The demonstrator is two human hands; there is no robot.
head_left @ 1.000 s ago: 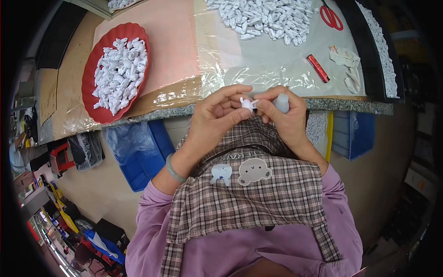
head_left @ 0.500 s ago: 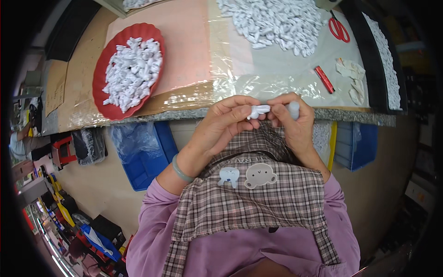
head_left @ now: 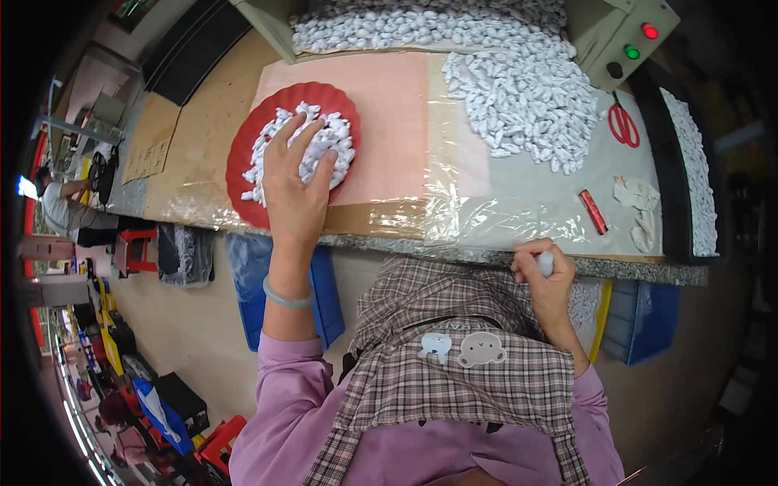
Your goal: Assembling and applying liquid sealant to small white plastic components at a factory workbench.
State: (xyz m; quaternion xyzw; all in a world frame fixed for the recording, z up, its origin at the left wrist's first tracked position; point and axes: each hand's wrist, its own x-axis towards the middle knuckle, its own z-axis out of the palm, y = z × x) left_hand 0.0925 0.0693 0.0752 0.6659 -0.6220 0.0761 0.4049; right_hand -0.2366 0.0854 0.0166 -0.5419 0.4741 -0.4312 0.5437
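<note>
My left hand [head_left: 293, 190] hovers over a red scalloped dish [head_left: 237, 166] at the left of the table, its fingers spread around the air above the contents. The dish is heaped with small white moulded pieces [head_left: 336, 139], and part of the heap is hidden by my hand. By the table's front edge, my right hand [head_left: 551, 293] is closed round a slim grey-white tool with a rounded end [head_left: 545, 263]. Its other end is hidden in my fingers. A big pile of similar white pieces [head_left: 527, 105] lies at the back right.
Red-handled scissors [head_left: 623, 125], a red tube [head_left: 592, 212] and a crumpled cloth [head_left: 639, 212] lie on the right. At the back stands a machine with red and green lights [head_left: 640, 47]. Blue bins [head_left: 326, 300] sit below the table. A person [head_left: 65, 202] is far left.
My hands have parted. The left went from the middle, where it held a white piece, to over the red dish and has opened. The right moved lower and keeps the tool.
</note>
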